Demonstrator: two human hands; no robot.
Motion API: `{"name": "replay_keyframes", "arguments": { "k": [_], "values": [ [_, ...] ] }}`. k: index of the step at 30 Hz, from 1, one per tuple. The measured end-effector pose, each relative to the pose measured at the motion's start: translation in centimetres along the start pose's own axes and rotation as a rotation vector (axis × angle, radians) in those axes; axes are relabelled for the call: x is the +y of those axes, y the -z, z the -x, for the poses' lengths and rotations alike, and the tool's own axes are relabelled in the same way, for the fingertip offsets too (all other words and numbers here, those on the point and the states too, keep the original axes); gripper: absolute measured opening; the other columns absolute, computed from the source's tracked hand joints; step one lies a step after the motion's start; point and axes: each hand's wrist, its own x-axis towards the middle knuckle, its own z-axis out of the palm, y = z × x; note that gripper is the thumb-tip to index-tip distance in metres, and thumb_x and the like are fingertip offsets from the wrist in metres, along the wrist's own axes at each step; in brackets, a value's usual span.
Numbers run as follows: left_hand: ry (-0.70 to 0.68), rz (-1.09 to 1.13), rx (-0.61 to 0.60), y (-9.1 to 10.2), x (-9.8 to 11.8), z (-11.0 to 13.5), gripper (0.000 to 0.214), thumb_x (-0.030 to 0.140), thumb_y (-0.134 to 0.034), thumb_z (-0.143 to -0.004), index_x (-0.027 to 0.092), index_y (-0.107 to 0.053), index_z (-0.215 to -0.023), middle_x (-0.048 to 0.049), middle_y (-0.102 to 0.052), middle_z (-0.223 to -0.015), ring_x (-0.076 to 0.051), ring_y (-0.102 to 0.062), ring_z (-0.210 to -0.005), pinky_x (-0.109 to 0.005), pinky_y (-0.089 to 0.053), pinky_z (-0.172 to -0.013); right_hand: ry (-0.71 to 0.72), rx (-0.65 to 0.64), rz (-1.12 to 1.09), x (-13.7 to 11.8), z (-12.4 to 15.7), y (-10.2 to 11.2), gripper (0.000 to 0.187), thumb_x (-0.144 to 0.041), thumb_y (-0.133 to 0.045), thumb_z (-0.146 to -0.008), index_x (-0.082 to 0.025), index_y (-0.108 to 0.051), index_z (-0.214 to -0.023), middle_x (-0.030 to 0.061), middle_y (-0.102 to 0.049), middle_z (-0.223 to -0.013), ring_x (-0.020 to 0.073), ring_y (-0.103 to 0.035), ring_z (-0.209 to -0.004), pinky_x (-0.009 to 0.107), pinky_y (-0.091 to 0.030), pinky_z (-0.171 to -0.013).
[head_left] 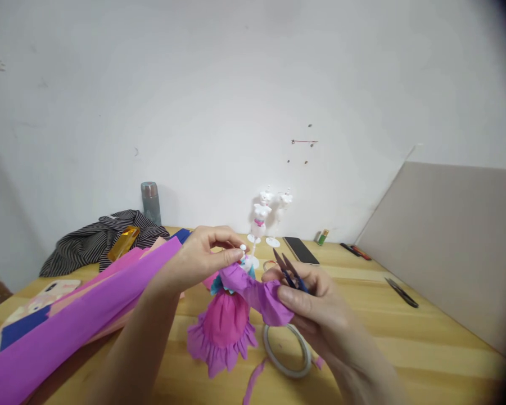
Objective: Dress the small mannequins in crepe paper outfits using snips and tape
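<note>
My left hand point(208, 250) pinches the top of a small white mannequin point(243, 254) that wears a pink and purple crepe paper dress point(222, 332). My right hand point(307, 304) is closed on small blue snips point(290, 271) and on a ruffled purple crepe strip point(261, 292) that runs to the dress's waist. A turquoise paper bit shows at the bodice. Both hands hover above the wooden table point(425, 349).
A tape ring point(287, 351) lies under my right hand. Purple and pink crepe sheets point(67, 332) cover the left. Two white mannequins point(261, 216), a phone point(300, 250), a flask point(150, 202), striped cloth point(96, 236) and black snips point(401, 292) lie about. A grey board point(455, 236) leans at right.
</note>
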Motion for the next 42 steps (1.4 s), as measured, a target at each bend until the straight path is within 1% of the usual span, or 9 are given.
{"name": "replay_keyframes", "arguments": {
  "k": [5,9,13,18,20,24,28,33,42],
  "values": [
    [0.023,0.017,0.000,0.0,-0.1,0.2,0.011,0.018,-0.069,-0.075,0.013,-0.074,-0.083,-0.0071,-0.073,-0.088,-0.015,-0.066,-0.080,-0.026,-0.053,-0.075,-0.007,-0.091,-0.138,-0.1,0.0,-0.3,0.024,-0.032,-0.082,-0.068,-0.013,-0.071,-0.077,-0.0084,-0.037,-0.046,-0.0015,-0.014,-0.035,0.017,-0.007,-0.037],
    [0.062,0.083,0.021,0.1,-0.3,0.3,0.024,0.019,-0.070,-0.075,0.013,-0.073,-0.099,-0.0086,-0.074,-0.092,-0.017,-0.068,-0.084,-0.030,-0.055,-0.079,-0.032,-0.153,-0.208,-0.4,0.0,-0.4,0.019,-0.029,-0.078,-0.073,-0.012,-0.069,-0.076,-0.0098,-0.031,-0.045,-0.0021,-0.012,-0.035,0.016,-0.007,-0.039],
    [-0.011,0.044,0.074,0.3,-0.3,0.7,0.023,0.022,-0.066,-0.080,0.013,-0.071,-0.100,-0.0094,-0.074,-0.093,-0.019,-0.068,-0.087,-0.031,-0.054,-0.080,-0.066,-0.138,-0.234,-0.5,0.0,-0.3,0.019,-0.028,-0.078,-0.071,-0.013,-0.069,-0.079,-0.0099,-0.031,-0.048,-0.0021,-0.012,-0.036,0.016,-0.008,-0.038],
    [-0.286,-0.448,0.192,0.4,1.7,3.0,0.012,0.016,-0.059,-0.087,0.017,-0.071,-0.089,-0.0065,-0.072,-0.091,-0.018,-0.064,-0.090,-0.031,-0.048,-0.085,-0.104,-0.165,-0.283,-0.2,0.0,-0.3,0.019,-0.026,-0.077,-0.072,-0.014,-0.068,-0.084,-0.0119,-0.028,-0.043,-0.0010,-0.011,-0.036,0.015,-0.010,-0.037],
    [-0.380,-0.598,0.126,0.0,2.9,4.3,0.013,0.012,-0.058,-0.088,0.020,-0.068,-0.090,-0.0043,-0.070,-0.092,-0.018,-0.061,-0.093,-0.033,-0.046,-0.087,-0.114,-0.190,-0.319,-0.1,0.0,-0.5,0.016,-0.024,-0.077,-0.073,-0.014,-0.065,-0.077,-0.0128,-0.026,-0.042,-0.0015,-0.011,-0.035,0.014,-0.012,-0.038],
    [-0.308,-0.834,0.044,-1.6,4.0,6.3,0.017,0.009,-0.068,-0.078,0.020,-0.059,-0.088,-0.0028,-0.063,-0.095,-0.020,-0.055,-0.089,-0.033,-0.048,-0.076,-0.131,-0.181,-0.437,0.0,-0.2,-0.8,0.025,-0.016,-0.077,-0.071,-0.015,-0.053,-0.063,-0.0132,-0.026,-0.045,-0.0023,-0.012,-0.034,0.013,-0.013,-0.037],
    [-0.339,-1.046,0.202,-3.7,2.3,7.1,0.022,0.005,-0.065,-0.075,0.018,-0.052,-0.087,-0.0061,-0.059,-0.094,-0.023,-0.053,-0.087,-0.037,-0.049,-0.073,-0.151,-0.183,-0.512,0.2,-0.5,-0.5,0.028,-0.013,-0.077,-0.069,-0.016,-0.050,-0.063,-0.0135,-0.027,-0.046,-0.0020,-0.012,-0.034,0.013,-0.015,-0.036],
    [-0.391,-1.068,0.481,-5.6,-0.2,7.3,0.021,0.004,-0.058,-0.082,0.015,-0.050,-0.099,-0.0105,-0.052,-0.109,-0.025,-0.050,-0.104,-0.038,-0.046,-0.088,-0.181,-0.200,-0.506,0.3,-0.7,0.0,0.026,-0.013,-0.075,-0.071,-0.016,-0.050,-0.064,-0.0128,-0.030,-0.046,-0.0022,-0.013,-0.035,0.012,-0.016,-0.037],
    [-0.513,-0.999,0.607,-6.1,-1.5,6.7,0.025,-0.006,-0.057,-0.079,0.012,-0.057,-0.097,-0.0090,-0.055,-0.101,-0.019,-0.053,-0.093,-0.032,-0.047,-0.082,-0.196,-0.201,-0.447,-0.3,-0.5,0.5,0.015,-0.019,-0.076,-0.070,-0.014,-0.063,-0.075,-0.0136,-0.027,-0.043,-0.0026,-0.010,-0.034,0.013,-0.013,-0.038]
  ]
}}
